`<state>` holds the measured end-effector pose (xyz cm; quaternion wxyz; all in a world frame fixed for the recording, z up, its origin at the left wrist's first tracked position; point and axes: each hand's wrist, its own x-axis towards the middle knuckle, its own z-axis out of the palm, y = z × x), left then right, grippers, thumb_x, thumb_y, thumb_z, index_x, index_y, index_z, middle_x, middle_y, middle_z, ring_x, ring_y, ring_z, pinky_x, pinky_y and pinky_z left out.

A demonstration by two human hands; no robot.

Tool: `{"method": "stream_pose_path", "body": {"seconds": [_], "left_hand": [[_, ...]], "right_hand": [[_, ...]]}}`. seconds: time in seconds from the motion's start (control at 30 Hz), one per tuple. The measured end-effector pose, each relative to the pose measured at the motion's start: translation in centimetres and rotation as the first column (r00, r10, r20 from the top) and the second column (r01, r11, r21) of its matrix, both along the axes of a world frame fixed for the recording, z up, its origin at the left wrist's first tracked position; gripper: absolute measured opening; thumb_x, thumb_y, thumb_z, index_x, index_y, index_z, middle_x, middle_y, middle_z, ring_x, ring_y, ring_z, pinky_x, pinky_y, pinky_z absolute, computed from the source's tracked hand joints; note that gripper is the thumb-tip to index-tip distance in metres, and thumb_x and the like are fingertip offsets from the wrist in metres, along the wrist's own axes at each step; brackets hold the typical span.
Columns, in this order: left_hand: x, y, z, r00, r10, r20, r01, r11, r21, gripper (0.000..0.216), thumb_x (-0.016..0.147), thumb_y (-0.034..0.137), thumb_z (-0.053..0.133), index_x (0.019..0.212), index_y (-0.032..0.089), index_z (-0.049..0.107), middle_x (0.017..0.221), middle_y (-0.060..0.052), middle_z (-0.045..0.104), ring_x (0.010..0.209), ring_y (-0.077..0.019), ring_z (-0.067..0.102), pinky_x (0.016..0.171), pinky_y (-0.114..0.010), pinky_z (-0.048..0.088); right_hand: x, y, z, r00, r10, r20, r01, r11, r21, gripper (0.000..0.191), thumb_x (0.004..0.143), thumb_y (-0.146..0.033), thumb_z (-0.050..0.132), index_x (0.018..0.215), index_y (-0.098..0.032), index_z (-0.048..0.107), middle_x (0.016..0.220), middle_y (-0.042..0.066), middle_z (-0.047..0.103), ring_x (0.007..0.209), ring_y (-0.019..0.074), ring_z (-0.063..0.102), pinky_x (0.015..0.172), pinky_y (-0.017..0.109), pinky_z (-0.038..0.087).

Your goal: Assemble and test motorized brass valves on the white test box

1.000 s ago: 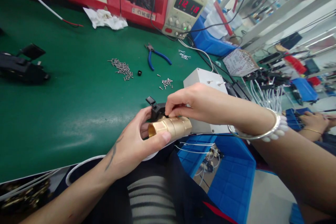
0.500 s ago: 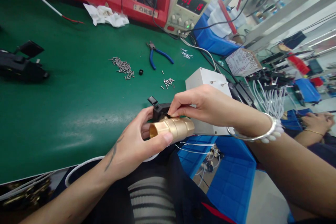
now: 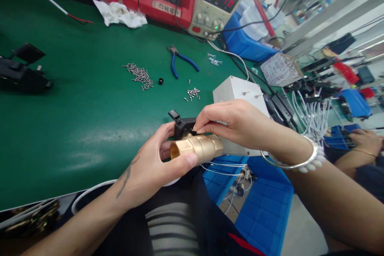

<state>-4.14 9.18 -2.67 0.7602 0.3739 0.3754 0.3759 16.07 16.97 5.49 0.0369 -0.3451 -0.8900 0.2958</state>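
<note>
My left hand [image 3: 156, 162] is wrapped round a brass valve body [image 3: 199, 147], thumb along its near side, with the threaded opening facing left. Fixed to the valve's far side is a black plastic housing [image 3: 181, 128] with a small raised flap. Pinched together, the thumb and forefinger of my right hand [image 3: 223, 118] reach into the gap between housing and brass; whatever they hold is too small and hidden to make out. Just beyond lie a small pile of short screws [image 3: 193, 94], a larger pile of screws [image 3: 139, 75] and a black ring [image 3: 161, 81].
Blue-handled cutters [image 3: 180, 61] and small metal clips [image 3: 214, 59] lie farther back. A grey box [image 3: 235, 88] stands by my right hand. Red bins [image 3: 168, 0] and a power supply [image 3: 214, 4] line the back. A blue crate [image 3: 264, 204] sits below right, near another person's hand [image 3: 366, 142].
Both hands keep their hold on the valve with almost no movement. The view has shifted slightly, and the digits on the power supply read differently.
</note>
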Motion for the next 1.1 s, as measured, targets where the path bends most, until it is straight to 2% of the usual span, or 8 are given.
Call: {"method": "stream_pose_path", "body": {"seconds": [0.1, 0.3, 0.5, 0.67, 0.83, 1.0, 1.1], "left_hand": [[-0.1, 0.0, -0.3, 1.0, -0.01, -0.011, 0.01, 1.0, 0.018, 0.057, 0.079, 0.043, 0.082, 0.129, 0.026, 0.06, 0.13, -0.003, 0.071, 0.111, -0.026, 0.073, 0.091, -0.029, 0.059], [0.1, 0.1, -0.1, 1.0, 0.008, -0.003, -0.007, 0.999, 0.034, 0.052, 0.078, 0.033, 0.079, 0.126, 0.023, 0.061, 0.129, -0.004, 0.072, 0.111, -0.0262, 0.073, 0.09, -0.028, 0.059], [0.1, 0.3, 0.2, 0.998, 0.052, -0.034, -0.051, 0.998, 0.024, 0.062, 0.074, 0.045, 0.082, 0.126, 0.017, 0.061, 0.129, -0.01, 0.072, 0.112, -0.0308, 0.072, 0.087, -0.03, 0.06], [-0.3, 0.3, 0.3, 0.999, -0.037, -0.027, 0.038, 0.999, 0.036, 0.063, 0.079, 0.044, 0.079, 0.131, 0.017, 0.056, 0.126, -0.007, 0.074, 0.109, -0.0256, 0.073, 0.087, -0.026, 0.059], [-0.5, 0.3, 0.4, 0.998, -0.052, -0.043, 0.054, 0.997, 0.048, 0.06, 0.079, 0.041, 0.08, 0.13, 0.02, 0.057, 0.127, -0.002, 0.073, 0.111, -0.0222, 0.072, 0.09, -0.023, 0.058], [-0.3, 0.2, 0.6, 0.994, -0.064, -0.088, 0.066, 0.998, 0.016, 0.068, 0.078, 0.052, 0.082, 0.135, 0.023, 0.057, 0.126, -0.004, 0.073, 0.112, -0.027, 0.071, 0.094, -0.03, 0.057], [-0.4, 0.1, 0.5, 0.991, -0.071, -0.11, 0.072, 0.997, 0.007, 0.073, 0.077, 0.054, 0.083, 0.139, 0.025, 0.055, 0.132, -0.004, 0.07, 0.119, -0.0302, 0.067, 0.102, -0.036, 0.054]], "right_hand": [[-0.1, 0.0, 0.2, 1.0, 0.017, 0.024, -0.017, 1.0, 0.011, 0.017, 0.093, -0.01, 0.054, 0.087, -0.015, 0.069, 0.086, 0.0, 0.071, 0.077, 0.0097, 0.062, 0.07, 0.02, 0.041], [-0.8, 1.0, 0.7, 0.996, 0.062, 0.072, -0.053, 0.992, -0.116, 0.018, 0.088, -0.002, 0.057, 0.083, -0.015, 0.069, 0.071, -0.006, 0.065, 0.065, 0.0054, 0.055, 0.063, 0.018, 0.036], [-1.2, 1.5, 0.8, 0.999, 0.022, 0.044, -0.01, 0.97, -0.241, 0.017, 0.086, -0.002, 0.059, 0.081, -0.015, 0.068, 0.076, -0.005, 0.067, 0.073, 0.0064, 0.058, 0.067, 0.018, 0.039], [-0.6, 1.1, 0.4, 0.999, -0.037, -0.008, 0.033, 0.948, -0.316, 0.01, 0.089, -0.01, 0.058, 0.086, -0.013, 0.068, 0.083, -0.003, 0.069, 0.075, 0.0074, 0.059, 0.068, 0.019, 0.04], [-0.6, 0.7, 0.5, 1.0, -0.02, 0.001, 0.02, 0.971, -0.239, 0.012, 0.089, -0.01, 0.057, 0.086, -0.013, 0.068, 0.08, -0.004, 0.069, 0.073, 0.0064, 0.059, 0.066, 0.018, 0.038], [-0.7, 0.4, 1.4, 0.998, 0.02, 0.054, -0.014, 0.993, -0.115, 0.016, 0.092, -0.009, 0.055, 0.086, -0.015, 0.068, 0.075, -0.004, 0.067, 0.068, 0.0064, 0.057, 0.065, 0.019, 0.038], [-0.1, 0.4, 2.2, 0.999, -0.026, 0.038, 0.03, 0.995, -0.099, 0.016, 0.095, -0.013, 0.055, 0.089, -0.015, 0.069, 0.082, -0.001, 0.069, 0.073, 0.0085, 0.061, 0.068, 0.02, 0.041]]}}
